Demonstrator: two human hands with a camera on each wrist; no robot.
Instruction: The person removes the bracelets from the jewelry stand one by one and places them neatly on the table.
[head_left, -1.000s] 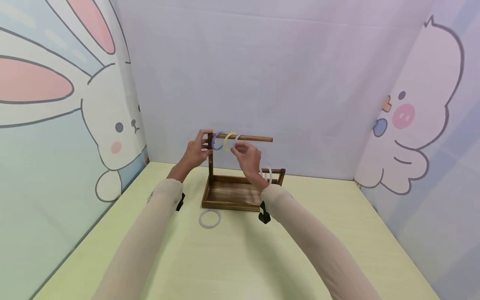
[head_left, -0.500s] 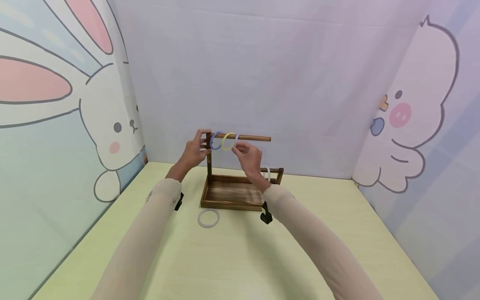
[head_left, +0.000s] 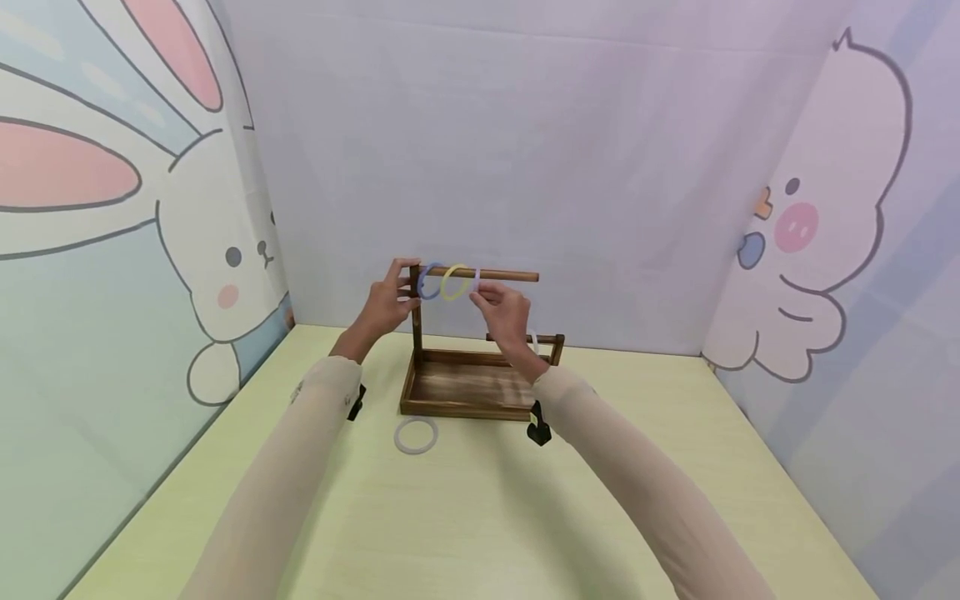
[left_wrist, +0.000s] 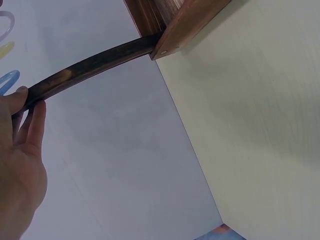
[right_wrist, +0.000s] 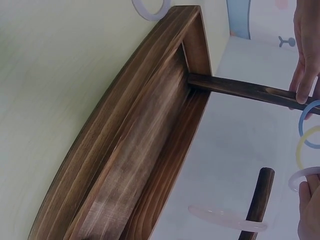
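Where R hand (head_left: 505,315) pinches, ring (head_left: 476,279) sits.

So the table (head_left: 420,517) was pale yellow-green, with a faint grain showing up close. A dark wooden rack (head_left: 457,357) stood toward the back of it, the shallow tray (head_left: 450,410) at the bottom sitting right on the surface. One whitish ring (head_left: 416,452) lay flat too, just by the tray's front left corner in the head view (so close I honestly couldn't tell if the two were touching).
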